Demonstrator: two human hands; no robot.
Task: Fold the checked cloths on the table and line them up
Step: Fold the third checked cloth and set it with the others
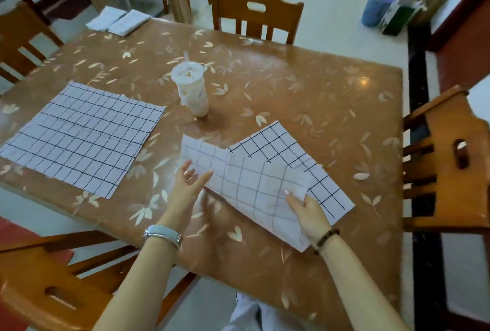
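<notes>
A white cloth with black checks [254, 182] lies partly folded near the table's front right, one flap turned over so its pale back shows. My right hand [307, 210] pinches the flap's near right corner. My left hand [189, 181] is at the cloth's left edge, fingers spread, thumb touching the fabric; whether it grips is unclear. A second checked cloth [82, 137] lies flat and unfolded on the left of the table. Two folded cloths [119, 20] lie side by side at the far left corner.
A plastic drink cup with a straw [192, 92] stands mid-table, just behind the cloth I hold. The brown leaf-patterned table [305, 86] has wooden chairs on the far side [256, 16], the right [448, 161] and the near left [53, 288].
</notes>
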